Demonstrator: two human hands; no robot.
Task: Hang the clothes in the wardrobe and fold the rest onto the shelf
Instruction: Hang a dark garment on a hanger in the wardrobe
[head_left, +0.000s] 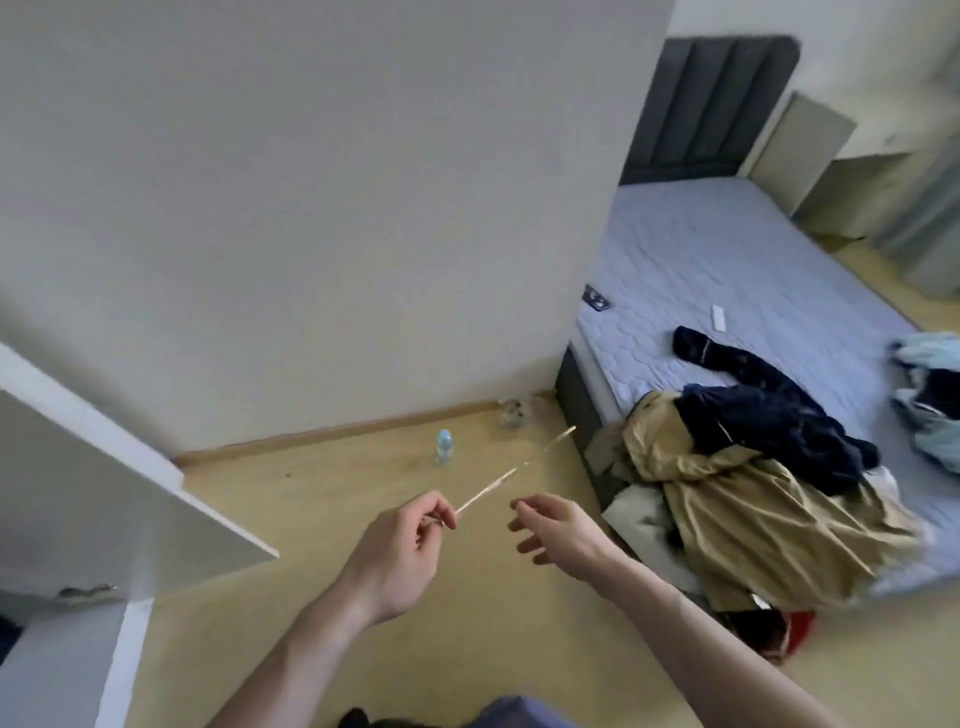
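My left hand (400, 551) pinches the near end of a thin, pale clothes hanger (519, 467), seen nearly edge-on and slanting up to the right over the floor. My right hand (556, 525) hovers just right of the hanger with its fingers apart and nothing in it. On the bed's near corner lies a heap of clothes: a tan jacket (737, 499) with a dark navy garment (769, 410) on top. A pale blue garment (930, 395) lies at the bed's right edge. The white wardrobe door (104, 467) stands open at the left.
A bed with a lilac mattress (727, 270) and grey headboard (711, 109) fills the right. A small water bottle (444, 446) stands on the wooden floor by the wall. A phone (596, 298) and a white remote (718, 317) lie on the mattress. Something red (795, 631) sits under the clothes heap.
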